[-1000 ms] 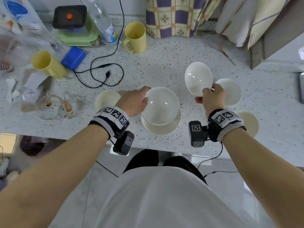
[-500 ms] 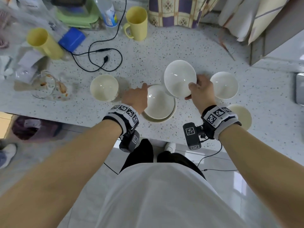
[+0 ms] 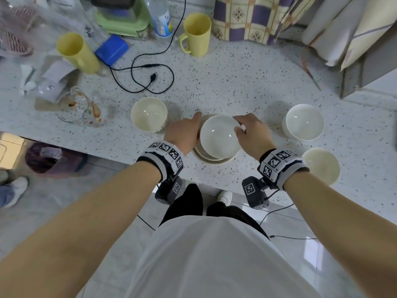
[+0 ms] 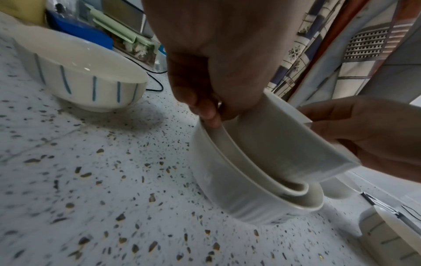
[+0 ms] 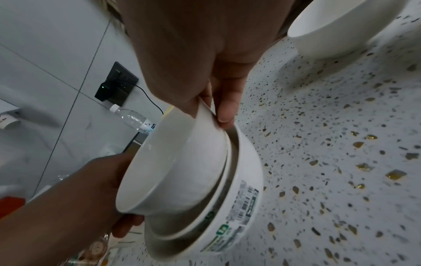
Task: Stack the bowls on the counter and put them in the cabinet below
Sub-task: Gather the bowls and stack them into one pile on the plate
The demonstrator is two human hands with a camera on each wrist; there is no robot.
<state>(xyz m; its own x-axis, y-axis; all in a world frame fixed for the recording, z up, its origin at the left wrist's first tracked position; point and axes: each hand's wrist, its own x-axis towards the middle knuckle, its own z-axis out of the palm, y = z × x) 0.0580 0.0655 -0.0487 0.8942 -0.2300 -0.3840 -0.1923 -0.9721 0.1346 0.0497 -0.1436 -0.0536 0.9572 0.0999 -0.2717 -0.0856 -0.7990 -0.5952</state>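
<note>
A stack of white bowls [image 3: 214, 158] stands near the counter's front edge. The bottom bowl [image 5: 246, 198] carries a printed label. My right hand [image 3: 238, 125] pinches the rim of the top bowl [image 3: 219, 136], which sits tilted inside the stack [image 4: 250, 180]. The thumb is inside that bowl [image 5: 182, 162] and a finger is outside. My left hand [image 3: 193, 130] grips the stack's left side, its fingers [image 4: 209, 115] at the rim. Three loose bowls stand around: a blue-striped one [image 3: 149, 114] to the left, one [image 3: 305, 121] to the right, one [image 3: 321, 165] at the front right.
Two yellow mugs [image 3: 197, 33] [image 3: 75, 52], a black cable [image 3: 150, 78], a water bottle [image 3: 160, 16], a blue box [image 3: 111, 49] and a glass jug [image 3: 77, 106] crowd the back left of the speckled counter [image 3: 236, 82]. Patterned cloth [image 3: 247, 16] hangs behind.
My right hand has brought the white bowl down and to the left, from the air into the stack. My left hand has stayed on the stack.
</note>
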